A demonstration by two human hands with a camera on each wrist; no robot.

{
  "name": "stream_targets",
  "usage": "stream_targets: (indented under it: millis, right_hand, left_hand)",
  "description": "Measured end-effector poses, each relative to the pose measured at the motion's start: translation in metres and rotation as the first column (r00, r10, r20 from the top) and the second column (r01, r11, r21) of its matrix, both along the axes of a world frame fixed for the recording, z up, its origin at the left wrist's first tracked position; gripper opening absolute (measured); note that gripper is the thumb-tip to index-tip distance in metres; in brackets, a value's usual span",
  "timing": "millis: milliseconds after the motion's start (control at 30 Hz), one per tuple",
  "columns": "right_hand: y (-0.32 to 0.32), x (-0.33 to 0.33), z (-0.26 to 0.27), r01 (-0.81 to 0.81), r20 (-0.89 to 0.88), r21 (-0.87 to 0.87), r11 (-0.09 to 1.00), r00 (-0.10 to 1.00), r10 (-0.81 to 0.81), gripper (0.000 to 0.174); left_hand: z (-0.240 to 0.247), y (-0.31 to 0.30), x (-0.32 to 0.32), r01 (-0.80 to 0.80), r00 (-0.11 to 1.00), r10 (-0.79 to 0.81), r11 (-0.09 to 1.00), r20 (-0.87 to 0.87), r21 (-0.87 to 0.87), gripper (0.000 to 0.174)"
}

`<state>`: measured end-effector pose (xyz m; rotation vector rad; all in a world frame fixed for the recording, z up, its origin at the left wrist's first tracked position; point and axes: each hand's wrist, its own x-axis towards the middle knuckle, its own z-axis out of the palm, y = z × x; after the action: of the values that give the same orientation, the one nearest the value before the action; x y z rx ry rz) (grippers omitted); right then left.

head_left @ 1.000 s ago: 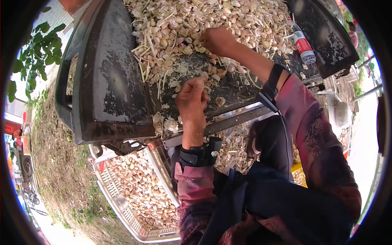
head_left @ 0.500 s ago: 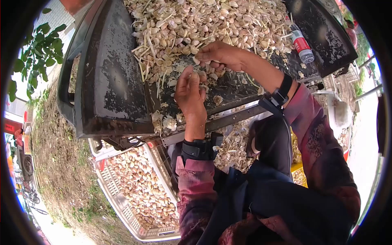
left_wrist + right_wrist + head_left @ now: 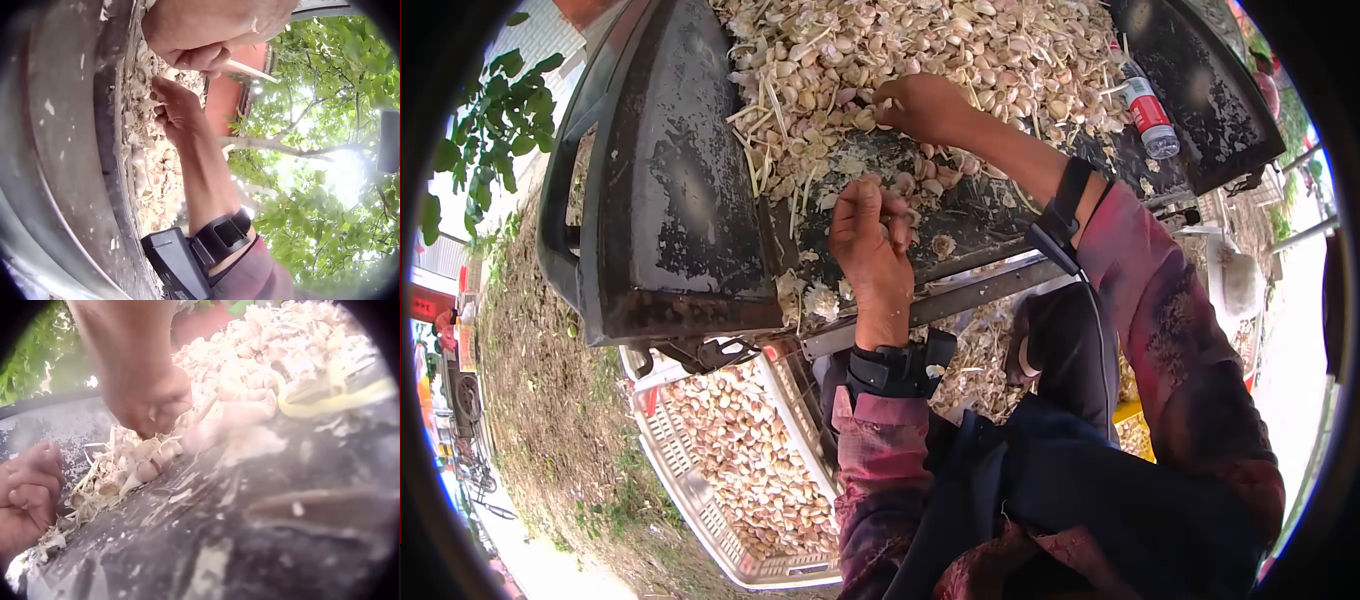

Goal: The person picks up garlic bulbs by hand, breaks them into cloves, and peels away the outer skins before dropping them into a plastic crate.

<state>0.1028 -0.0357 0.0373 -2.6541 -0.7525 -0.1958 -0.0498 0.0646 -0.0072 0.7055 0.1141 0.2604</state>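
A broad heap of garlic cloves [image 3: 1000, 50] with loose skins and pale stems covers the back of a dark, scuffed metal bed [image 3: 750, 200]. My right hand [image 3: 935, 110] reaches to the heap's near edge, its curled fingers down among the cloves; a pale garlic clove shows by its fingertips. Nearer the front edge, my left hand [image 3: 872, 235] is held with its fingers bent and the thumb against the forefinger; I cannot tell whether something is inside. In the right wrist view, a small bunch of cloves and stems [image 3: 134, 462] lies under the right hand [image 3: 150, 403], left hand [image 3: 31, 487] beside it.
A plastic bottle [image 3: 1148, 112] with a red label lies right of the heap. Raised metal sides [image 3: 680, 190] flank the bed. Below left stands a white slatted crate [image 3: 700, 490] full of cloves; a yellow container [image 3: 1135, 430] is below right. Skins litter the ground between.
Half a second ago my right hand was drawn near the left, pinching a pale clove; now it is back at the heap. The left hand's thumb and forefinger have closed together, the hand barely moving.
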Motion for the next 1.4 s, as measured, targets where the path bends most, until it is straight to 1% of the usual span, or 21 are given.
stream_targets:
  millis: [67, 200, 267, 300, 367, 400, 467, 533, 600, 667, 767, 833, 867, 933, 1067, 1100, 1167, 1200, 1267, 1367, 1400]
  right_hand:
    - [0.010, 0.009, -0.005, 0.031, 0.071, -0.149, 0.988, 0.997, -0.021, 0.024]
    - [0.006, 0.014, -0.006, 0.001, 0.053, -0.212, 0.977, 0.999, 0.010, 0.027]
    - [0.002, -0.004, 0.005, 0.028, -0.313, 0.158, 0.987, 0.950, 0.023, 0.033]
    - [0.003, -0.014, 0.009, 0.030, -0.314, 0.159, 0.987, 0.949, 0.022, 0.033]
    - [0.004, -0.036, 0.015, 0.124, -0.517, 0.375, 0.919, 0.850, 0.096, 0.038]
    - [0.003, -0.046, 0.018, 0.128, -0.516, 0.377, 0.917, 0.852, 0.093, 0.038]
    - [0.002, -0.063, 0.023, 0.163, -0.613, 0.433, 0.887, 0.775, 0.157, 0.035]
    - [0.001, -0.068, 0.006, 0.152, -0.582, 0.507, 0.848, 0.787, 0.207, 0.033]
    - [0.002, -0.074, -0.003, 0.045, -0.395, 0.586, 0.809, 0.887, 0.237, 0.031]
    - [0.000, -0.080, -0.001, 0.106, -0.459, 0.539, 0.836, 0.869, 0.186, 0.030]
    - [0.000, -0.084, -0.011, 0.125, -0.470, 0.600, 0.790, 0.854, 0.222, 0.029]
    - [0.001, -0.092, -0.008, 0.272, -0.585, 0.664, 0.696, 0.769, 0.257, 0.028]
    - [0.001, -0.096, -0.006, 0.272, -0.586, 0.663, 0.697, 0.769, 0.258, 0.028]
    - [0.001, -0.103, 0.000, 0.389, -0.661, 0.697, 0.603, 0.674, 0.329, 0.026]
    - [-0.001, -0.101, 0.002, 0.405, -0.677, 0.682, 0.609, 0.663, 0.319, 0.023]
    - [-0.001, -0.101, 0.003, 0.337, -0.636, 0.676, 0.656, 0.715, 0.289, 0.024]
    - [-0.001, -0.102, 0.006, 0.267, -0.590, 0.661, 0.701, 0.762, 0.266, 0.024]
    - [-0.003, -0.103, 0.008, 0.299, -0.618, 0.664, 0.686, 0.736, 0.277, 0.025]
    - [-0.008, -0.103, 0.010, 0.323, -0.641, 0.665, 0.673, 0.709, 0.293, 0.027]
    - [-0.015, -0.101, 0.003, 0.251, -0.627, 0.565, 0.786, 0.750, 0.211, 0.034]
    - [-0.018, -0.105, 0.005, 0.250, -0.627, 0.566, 0.786, 0.749, 0.213, 0.034]
  left_hand:
    - [-0.001, 0.004, 0.001, 0.015, 1.000, -0.016, 0.999, -0.011, -0.032, 0.017]
    - [0.002, 0.003, 0.001, -0.013, 0.997, 0.009, 0.999, -0.070, -0.049, 0.017]
    - [0.001, 0.002, 0.004, -0.072, 0.996, 0.073, 0.997, -0.058, 0.026, 0.018]
    - [0.001, 0.000, 0.005, -0.070, 0.996, 0.072, 0.997, -0.060, 0.027, 0.018]
    - [0.002, -0.006, 0.007, -0.125, 0.988, 0.139, 0.974, -0.066, 0.186, 0.021]
    - [0.003, -0.010, 0.008, -0.120, 0.989, 0.135, 0.975, -0.064, 0.188, 0.021]
    - [0.005, -0.016, 0.009, -0.278, 0.960, 0.272, 0.904, 0.066, 0.324, 0.025]
    - [-0.001, -0.016, 0.011, -0.298, 0.954, 0.285, 0.895, 0.089, 0.332, 0.025]
    - [-0.003, -0.017, 0.010, -0.317, 0.948, 0.297, 0.886, 0.112, 0.339, 0.025]
    - [-0.002, -0.017, 0.005, -0.268, 0.963, 0.251, 0.921, 0.093, 0.285, 0.023]
    - [0.001, -0.019, -0.001, -0.245, 0.969, 0.233, 0.941, 0.080, 0.235, 0.019]
    - [0.000, -0.015, 0.000, -0.209, 0.978, 0.202, 0.962, 0.052, 0.177, 0.019]
    - [-0.001, -0.012, 0.000, -0.170, 0.985, 0.168, 0.978, 0.028, 0.119, 0.020]
    - [0.004, -0.008, -0.003, -0.126, 0.992, 0.124, 0.988, 0.029, 0.088, 0.018]
    - [0.005, -0.004, -0.003, -0.059, 0.998, 0.060, 0.996, -0.003, 0.069, 0.014]
    - [0.004, -0.002, -0.003, -0.061, 0.998, 0.062, 0.996, -0.003, 0.069, 0.014]
    - [0.000, 0.004, -0.005, 0.024, 0.999, -0.021, 0.994, 0.032, -0.102, 0.014]
    - [0.000, 0.006, -0.006, 0.022, 0.999, -0.018, 0.994, 0.033, -0.103, 0.014]
    - [0.001, 0.009, -0.010, 0.123, 0.990, -0.108, 0.975, 0.089, -0.185, 0.015]
    - [-0.005, 0.012, -0.013, 0.191, 0.977, -0.160, 0.953, 0.143, -0.236, 0.015]
    - [-0.006, 0.013, -0.014, 0.189, 0.977, -0.159, 0.953, 0.142, -0.235, 0.015]
